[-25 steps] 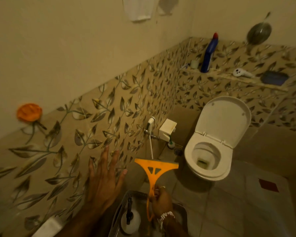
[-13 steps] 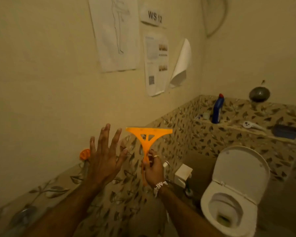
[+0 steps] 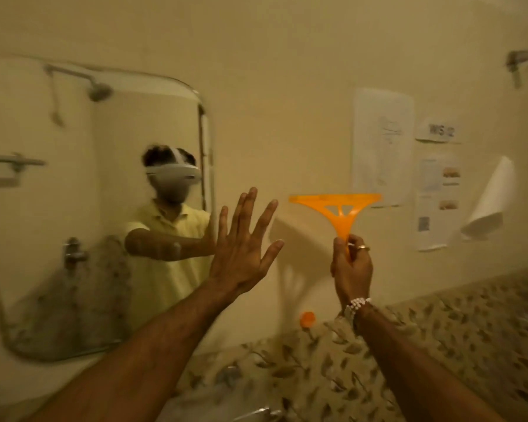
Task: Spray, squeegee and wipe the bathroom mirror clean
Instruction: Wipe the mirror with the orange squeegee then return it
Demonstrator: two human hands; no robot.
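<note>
The mirror [image 3: 58,208] hangs on the wall at your left, its rounded right edge just beside your left hand [image 3: 241,254] — that hand is raised flat with fingers spread wide, holding nothing. To its right, your right hand [image 3: 351,266] is closed around the handle of the orange squeegee [image 3: 336,208], blade upright and level, in front of the bare wall and well clear of the glass. Farther right, paper sheets [image 3: 381,147] are stuck to the wall — one curls away at its corner.
</note>
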